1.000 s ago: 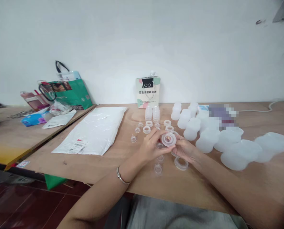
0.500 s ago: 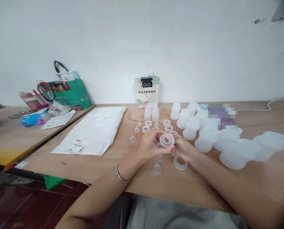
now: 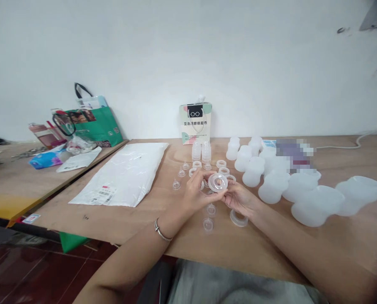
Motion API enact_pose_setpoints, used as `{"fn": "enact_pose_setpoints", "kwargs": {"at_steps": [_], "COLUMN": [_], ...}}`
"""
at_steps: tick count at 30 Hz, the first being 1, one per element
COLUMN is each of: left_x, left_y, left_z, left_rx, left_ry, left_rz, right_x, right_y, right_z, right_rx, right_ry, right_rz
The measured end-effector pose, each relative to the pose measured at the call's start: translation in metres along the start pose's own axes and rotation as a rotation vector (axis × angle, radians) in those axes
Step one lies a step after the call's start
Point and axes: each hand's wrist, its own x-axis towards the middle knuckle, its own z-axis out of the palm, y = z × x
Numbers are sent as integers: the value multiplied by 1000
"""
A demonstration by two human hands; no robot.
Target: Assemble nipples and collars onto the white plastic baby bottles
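Note:
My left hand [image 3: 198,195] pinches a clear bottle collar ring [image 3: 218,183] by its rim between thumb and fingers. A clear round piece seems to sit inside the ring, whose opening faces me. On the ring's lower right, the closed fingers of my right hand [image 3: 239,197] grip its edge. Below the hands a clear bottle nipple [image 3: 208,225] stands on the table, and a loose collar ring [image 3: 239,218] lies beside it. Other nipples, such as a clear one [image 3: 176,184], stand left of my hands. More rings, including one at the back [image 3: 221,163], lie beyond.
Several frosted bottles [image 3: 274,185] stand in rows on the right. Small clear covers [image 3: 196,152] are stacked before a paper bag [image 3: 195,124] by the wall. A white mailing bag [image 3: 121,175] lies left. A green bag [image 3: 96,124] stands on the adjoining table.
Both hands and the held ring have shifted slightly left. The ring has tilted, and my right fingers have moved lower along its edge.

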Motion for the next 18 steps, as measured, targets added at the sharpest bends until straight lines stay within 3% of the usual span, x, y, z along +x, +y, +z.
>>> {"fn": "enact_pose_setpoints", "kwargs": {"at_steps": [8,13,18], "left_x": [2,2,1], "left_y": [-11,-17,-18], "left_z": [-2,-3,0], "left_rx": [-15,-59,-290], "left_ry": [-144,-209,-250], "left_rz": [-31,-152,-252], "right_x": [0,-3,-1], "right_y": [-3,-5,-5], "right_z": [-4,-1,-5], "right_rx": [37,-218,-422], "right_ry": [61,170,204], "right_rz": [-124,-435,-483]}}
